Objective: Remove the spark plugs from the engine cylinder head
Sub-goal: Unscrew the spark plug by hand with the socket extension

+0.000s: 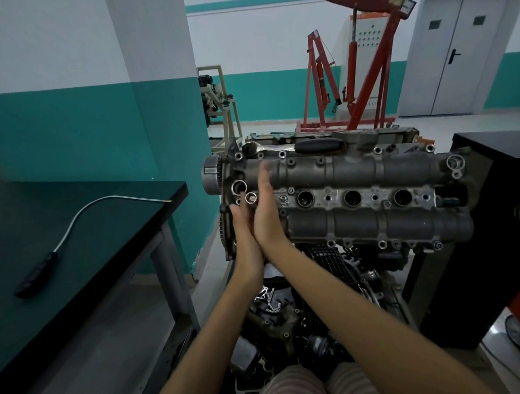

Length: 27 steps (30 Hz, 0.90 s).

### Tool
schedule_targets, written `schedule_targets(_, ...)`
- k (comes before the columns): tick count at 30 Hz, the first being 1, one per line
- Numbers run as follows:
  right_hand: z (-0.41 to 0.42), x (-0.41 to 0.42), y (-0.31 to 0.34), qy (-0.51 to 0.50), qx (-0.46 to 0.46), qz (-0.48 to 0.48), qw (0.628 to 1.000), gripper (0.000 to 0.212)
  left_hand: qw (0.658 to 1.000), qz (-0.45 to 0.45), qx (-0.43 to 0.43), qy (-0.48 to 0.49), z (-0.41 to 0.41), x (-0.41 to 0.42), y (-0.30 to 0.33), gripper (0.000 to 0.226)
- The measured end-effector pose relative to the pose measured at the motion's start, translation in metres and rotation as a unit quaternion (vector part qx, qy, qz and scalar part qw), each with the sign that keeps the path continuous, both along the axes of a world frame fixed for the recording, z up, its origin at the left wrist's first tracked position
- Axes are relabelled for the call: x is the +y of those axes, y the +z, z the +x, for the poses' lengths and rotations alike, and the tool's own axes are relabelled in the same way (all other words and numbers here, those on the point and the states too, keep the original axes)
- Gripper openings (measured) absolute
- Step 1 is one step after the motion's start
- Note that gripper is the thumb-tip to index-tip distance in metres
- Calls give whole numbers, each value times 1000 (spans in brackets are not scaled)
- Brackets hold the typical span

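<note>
1. The person's left hand (pixel 244 227) and right hand (pixel 265 208) are pressed flat together, palm to palm, fingers straight – neither grips anything.
2. The joined hands sit in front of the left end of the cylinder head (pixel 336 199), which fills the centre of the view from about 9 o'clock to 3 o'clock.
3. Three dark round plug wells (pixel 352 198) run in a row along the middle of the cylinder head, to the right of the hands; whether spark plugs sit inside them cannot be told.
4. A small shiny ring-shaped socket (pixel 250 198) shows just left of the right hand's fingers, close to the left hand's fingertips.
5. A ratchet wrench (pixel 292 147) with a black handle lies along the far top edge of the cylinder head, at 12 o'clock from the hands.
6. At 9 o'clock stands a dark table (pixel 75 234) – on it lies a flexible pickup tool (pixel 75 222) with a black grip.
7. A red engine crane (pixel 363 73) stands at 1 o'clock, near the back wall.
</note>
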State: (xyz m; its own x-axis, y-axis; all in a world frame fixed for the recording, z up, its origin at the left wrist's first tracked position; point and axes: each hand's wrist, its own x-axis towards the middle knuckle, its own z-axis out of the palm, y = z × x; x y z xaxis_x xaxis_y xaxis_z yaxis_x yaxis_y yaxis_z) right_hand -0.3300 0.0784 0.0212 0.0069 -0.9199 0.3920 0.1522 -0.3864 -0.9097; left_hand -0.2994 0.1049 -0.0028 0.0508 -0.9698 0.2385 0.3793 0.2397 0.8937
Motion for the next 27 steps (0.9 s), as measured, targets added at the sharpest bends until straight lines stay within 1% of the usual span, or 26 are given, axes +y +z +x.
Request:
schedule_targets(1,-1,4,-10,1,-11,2,1000,78,1000,-15,-1,8,1,-4,6,63)
schedule_targets(3,-2,18,-32,29,-22,-6,999,75,1000,-15,-8,-8,7,-14,20,65)
schedule_targets(5,0,31,-39,54,-10,-21,998,56,999,-12,-52,-1,11,-21,32,68)
schedule_targets(6,0,29,-36,55,-2,-23,998,48,998,-22,-65,-16,9,-22,29,70)
schedule_targets(7,-2,23,-30,58,-5,-15,998,48,995,-31,-93,-8,5,-19,24,74)
schedule_targets(8,-4,14,-22,61,-6,-7,998,56,994,-43,-104,4,3,-15,17,78)
schedule_targets(10,-6,1,0,60,4,-6,998,73,996,-51,-67,-2,2,-7,-2,71)
schedule_targets(11,-6,-3,10,57,5,-15,998,74,996,-59,-63,-10,2,-1,-11,68)
schedule_targets(13,-5,-6,19,51,-15,-29,998,64,995,-60,-74,-2,1,8,-16,68)
schedule_targets(14,-5,-4,16,52,-30,-28,998,59,995,-60,-74,6,0,8,-14,65)
schedule_targets(15,-5,-1,9,52,-40,-24,998,58,996,-57,-68,8,1,5,-8,61)
schedule_targets(17,-6,9,-15,56,-51,-6,997,72,996,-73,-55,10,7,-9,4,62)
schedule_targets(18,-6,16,-26,55,-42,0,998,79,996,-73,-55,7,10,-15,14,64)
schedule_targets(20,-2,27,-42,63,-29,-4,998,83,998,-64,-11,-12,12,-24,25,67)
schedule_targets(22,-1,27,-34,85,-54,12,995,86,992,-109,-65,25,7,-16,22,64)
schedule_targets(23,-1,24,-25,87,-61,12,994,84,995,-80,-35,49,5,-6,21,62)
schedule_targets(24,-2,21,-14,82,-57,13,995,76,997,-77,10,26,6,3,12,62)
schedule_targets(25,-4,17,-2,75,-43,7,996,67,993,-94,-46,46,6,10,0,65)
schedule_targets(26,-7,13,10,68,-23,-10,997,56,991,-103,-79,25,5,11,-8,71)
schedule_targets(27,-8,10,20,71,-9,-33,997,45,997,-69,-35,-6,3,9,-18,77)
